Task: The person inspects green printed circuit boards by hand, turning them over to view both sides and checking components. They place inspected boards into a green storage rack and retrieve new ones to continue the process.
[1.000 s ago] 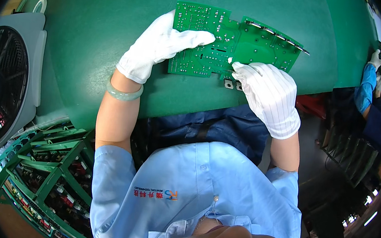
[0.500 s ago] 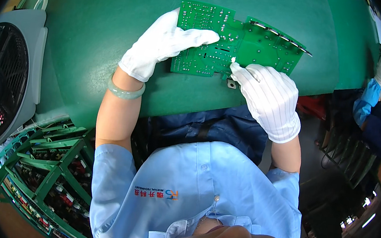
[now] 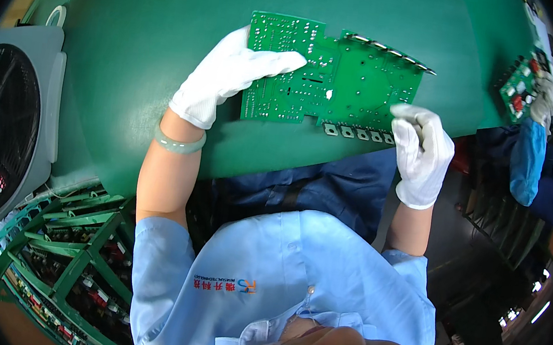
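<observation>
A green circuit board (image 3: 366,87), solder side up, is tilted above the green table. My left hand (image 3: 226,73) in a white glove is closed on its left part, thumb lying across the top face and the other fingers hidden beneath. Near the middle of the board is a small white spot (image 3: 329,94); I cannot tell its material. My right hand (image 3: 421,151), gloved in striped white, is at the board's lower right corner. Its fingers are loosely bent with the thumb apart, and I see nothing in them. Metal tabs (image 3: 363,134) stick out along the near edge.
A grey fan (image 3: 26,112) stands at the left. Below it, a green rack (image 3: 79,253) holds several boards. The green table (image 3: 173,0) stretches away. At the far right, another person's blue sleeve (image 3: 528,162) is beside a populated board (image 3: 519,90).
My right hand has left the white spot, which stays on the board, and moved right to the lower right corner. My left hand and the board have shifted slightly nearer and left.
</observation>
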### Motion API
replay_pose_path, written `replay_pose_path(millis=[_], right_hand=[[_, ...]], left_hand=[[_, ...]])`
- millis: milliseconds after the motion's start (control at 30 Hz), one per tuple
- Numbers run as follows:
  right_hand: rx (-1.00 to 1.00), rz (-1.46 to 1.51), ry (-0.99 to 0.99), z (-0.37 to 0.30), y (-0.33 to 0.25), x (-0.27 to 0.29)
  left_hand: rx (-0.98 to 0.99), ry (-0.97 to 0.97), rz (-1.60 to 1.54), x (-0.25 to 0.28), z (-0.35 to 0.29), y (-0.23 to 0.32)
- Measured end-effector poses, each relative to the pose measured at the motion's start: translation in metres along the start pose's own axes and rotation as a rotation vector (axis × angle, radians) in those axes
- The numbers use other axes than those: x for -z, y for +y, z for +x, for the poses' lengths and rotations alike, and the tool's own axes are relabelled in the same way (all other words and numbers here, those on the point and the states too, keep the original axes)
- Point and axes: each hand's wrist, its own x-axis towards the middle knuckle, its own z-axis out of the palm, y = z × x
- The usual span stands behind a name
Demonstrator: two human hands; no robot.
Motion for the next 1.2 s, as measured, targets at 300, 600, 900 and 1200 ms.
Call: replay_pose_path(millis=[300, 600, 900, 1200], right_hand=[[-0.484, 0.557, 0.551, 0.016, 0.044, 0.005], [-0.359, 0.906, 0.292, 0.006, 0.081, -0.022], [-0.385, 0.801, 0.341, 0.001, 0.083, -0.02], [-0.367, 0.715, 0.358, -0.001, 0.081, -0.018]], left_hand=[[0.143, 0.054, -0.423, -0.004, -0.003, 0.009], [0.199, 0.025, -0.536, -0.004, -0.013, 0.016], [0.173, 0.039, -0.443, -0.007, -0.017, 0.018], [0.165, 0.022, -0.531, -0.01, -0.017, 0.016]])
